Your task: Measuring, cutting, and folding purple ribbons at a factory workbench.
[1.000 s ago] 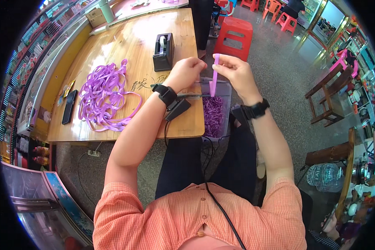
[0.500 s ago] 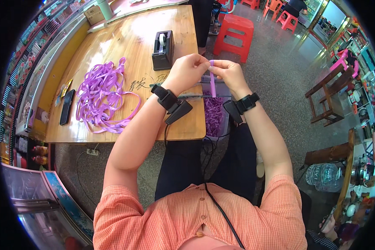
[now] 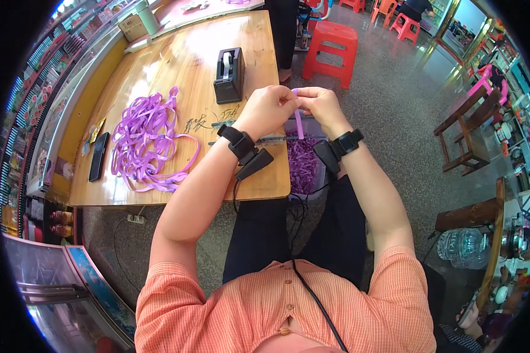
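Beyond the table's right edge, my left hand (image 3: 271, 109) and my right hand (image 3: 324, 109) meet fingertip to fingertip. Both are closed on a short purple ribbon (image 3: 300, 125), whose loose end hangs below my right fingers. The fingertips hide how the ribbon is folded or joined between them. Under my hands stands a translucent plastic bin (image 3: 319, 130), filled with many purple ribbon pieces (image 3: 303, 167). A loose heap of long purple ribbon (image 3: 144, 132) lies on the wooden table to the left. Near my left hand sits a black tape dispenser (image 3: 229, 79) with a roll in it.
A black phone (image 3: 99, 156) lies left of the heap on the wooden table (image 3: 188, 53). Behind the bin is a red plastic stool (image 3: 331, 50). To the right stand a wooden chair (image 3: 466, 132) and a large clear water bottle (image 3: 462, 248). A black cable hangs down my front.
My fingertips have drawn closer together around the ribbon, and my right fingers have curled further over. The hanging ribbon end has shifted slightly left. The whole view has tilted a little.
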